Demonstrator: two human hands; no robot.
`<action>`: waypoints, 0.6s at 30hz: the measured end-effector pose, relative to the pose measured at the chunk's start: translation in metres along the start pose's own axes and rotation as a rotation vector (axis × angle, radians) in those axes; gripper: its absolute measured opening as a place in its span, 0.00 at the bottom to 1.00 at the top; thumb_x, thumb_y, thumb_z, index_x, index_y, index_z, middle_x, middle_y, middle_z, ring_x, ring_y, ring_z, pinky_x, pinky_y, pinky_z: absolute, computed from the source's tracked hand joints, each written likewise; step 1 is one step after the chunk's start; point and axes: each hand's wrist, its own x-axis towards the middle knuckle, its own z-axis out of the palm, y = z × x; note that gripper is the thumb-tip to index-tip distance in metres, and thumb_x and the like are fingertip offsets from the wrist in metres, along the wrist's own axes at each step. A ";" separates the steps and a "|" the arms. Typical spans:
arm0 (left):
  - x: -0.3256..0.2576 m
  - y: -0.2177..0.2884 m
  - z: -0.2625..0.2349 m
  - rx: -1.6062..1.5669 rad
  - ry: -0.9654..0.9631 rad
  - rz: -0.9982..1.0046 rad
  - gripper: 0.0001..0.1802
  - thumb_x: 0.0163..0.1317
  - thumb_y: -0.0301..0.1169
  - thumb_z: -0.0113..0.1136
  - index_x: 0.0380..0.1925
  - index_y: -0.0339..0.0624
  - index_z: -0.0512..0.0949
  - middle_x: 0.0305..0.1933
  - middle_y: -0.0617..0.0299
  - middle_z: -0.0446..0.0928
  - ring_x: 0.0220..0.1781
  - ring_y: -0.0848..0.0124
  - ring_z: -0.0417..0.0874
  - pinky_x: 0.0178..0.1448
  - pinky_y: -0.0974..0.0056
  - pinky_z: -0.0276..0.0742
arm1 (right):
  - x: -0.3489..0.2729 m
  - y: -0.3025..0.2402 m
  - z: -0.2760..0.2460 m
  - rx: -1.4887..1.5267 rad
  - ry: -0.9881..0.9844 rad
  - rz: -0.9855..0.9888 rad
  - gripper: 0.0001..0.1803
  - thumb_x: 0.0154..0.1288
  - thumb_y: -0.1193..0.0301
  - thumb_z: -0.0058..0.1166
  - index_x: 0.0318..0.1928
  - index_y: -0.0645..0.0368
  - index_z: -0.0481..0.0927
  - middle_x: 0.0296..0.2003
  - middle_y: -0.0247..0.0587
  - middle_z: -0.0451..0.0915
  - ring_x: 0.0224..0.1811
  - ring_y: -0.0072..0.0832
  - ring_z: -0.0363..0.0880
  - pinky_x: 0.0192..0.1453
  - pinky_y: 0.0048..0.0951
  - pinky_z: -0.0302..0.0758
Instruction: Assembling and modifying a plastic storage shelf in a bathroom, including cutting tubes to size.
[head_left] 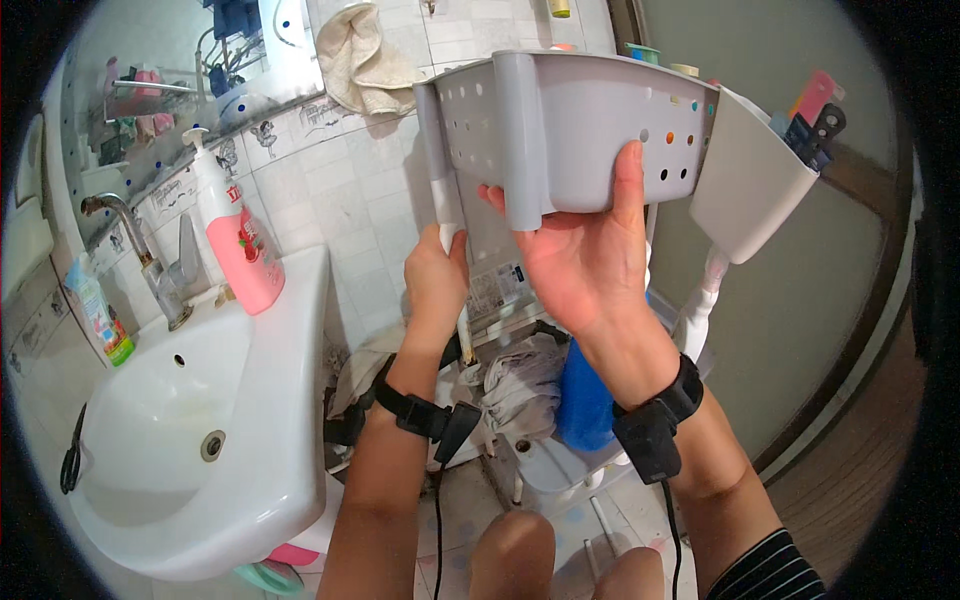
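A grey plastic shelf basket [590, 130] with round holes in its walls is raised in front of me. My right hand [590, 250] holds it from below, palm up, with the thumb against its side wall and the other fingers partly hidden behind its corner post. My left hand [436, 275] is closed around a white pole [443, 205] under the basket's left corner. On the right end hangs a light grey side bin [745, 180] with a pink item and dark-handled tools sticking out. The tops of a few items show above the basket's rim.
At left stands a white sink [170, 410] with a metal faucet [150, 260], a pink pump bottle [240, 235] and black scissors [72, 455] at its edge. Below are a lower grey tray [560, 470], a blue container [585, 405] and a crumpled cloth [525, 385]. A door [790, 300] is at right.
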 end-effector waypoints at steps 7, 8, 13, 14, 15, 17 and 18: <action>0.001 -0.011 0.001 -0.084 -0.088 -0.038 0.10 0.60 0.33 0.53 0.31 0.35 0.75 0.25 0.52 0.78 0.27 0.60 0.80 0.34 0.60 0.73 | 0.000 -0.001 -0.002 -0.024 0.024 0.015 0.36 0.61 0.43 0.42 0.62 0.53 0.57 0.59 0.40 0.63 0.60 0.39 0.64 0.62 0.49 0.64; 0.002 -0.012 -0.001 -0.084 -0.086 -0.037 0.10 0.60 0.33 0.53 0.31 0.35 0.75 0.25 0.52 0.78 0.27 0.60 0.80 0.34 0.60 0.73 | -0.001 -0.001 0.001 0.007 0.030 0.017 0.36 0.59 0.43 0.47 0.58 0.55 0.61 0.54 0.39 0.67 0.55 0.35 0.67 0.59 0.42 0.66; 0.018 -0.013 -0.025 -0.279 -0.460 -0.228 0.10 0.60 0.33 0.53 0.32 0.37 0.76 0.21 0.60 0.76 0.16 0.74 0.70 0.19 0.67 0.65 | 0.000 -0.003 -0.001 -0.037 0.018 -0.006 0.37 0.61 0.43 0.43 0.61 0.56 0.58 0.58 0.43 0.63 0.59 0.40 0.65 0.62 0.49 0.65; 0.020 -0.014 -0.025 -0.281 -0.459 -0.227 0.10 0.60 0.33 0.53 0.32 0.37 0.76 0.21 0.60 0.76 0.16 0.74 0.70 0.19 0.67 0.65 | 0.001 -0.003 -0.002 -0.025 -0.001 0.012 0.37 0.61 0.43 0.43 0.61 0.57 0.58 0.58 0.43 0.64 0.59 0.40 0.65 0.62 0.49 0.65; 0.020 -0.014 -0.026 -0.367 -0.446 -0.224 0.10 0.61 0.34 0.53 0.33 0.37 0.76 0.21 0.62 0.75 0.15 0.78 0.66 0.17 0.69 0.61 | 0.001 -0.002 -0.002 -0.013 -0.018 0.032 0.38 0.61 0.43 0.43 0.61 0.57 0.57 0.58 0.44 0.64 0.59 0.41 0.65 0.62 0.50 0.64; 0.018 -0.021 -0.030 -0.450 -0.432 -0.225 0.11 0.61 0.34 0.53 0.33 0.36 0.76 0.21 0.64 0.74 0.14 0.81 0.63 0.15 0.72 0.57 | 0.000 -0.001 -0.001 -0.012 -0.005 0.024 0.38 0.60 0.43 0.43 0.61 0.58 0.58 0.58 0.44 0.64 0.59 0.41 0.65 0.63 0.50 0.64; 0.014 -0.025 -0.034 -0.562 -0.529 -0.334 0.11 0.62 0.34 0.52 0.34 0.36 0.76 0.21 0.65 0.74 0.13 0.81 0.62 0.15 0.73 0.57 | -0.001 -0.001 -0.001 -0.013 0.009 0.011 0.38 0.60 0.43 0.43 0.60 0.58 0.58 0.57 0.45 0.64 0.58 0.41 0.66 0.63 0.50 0.63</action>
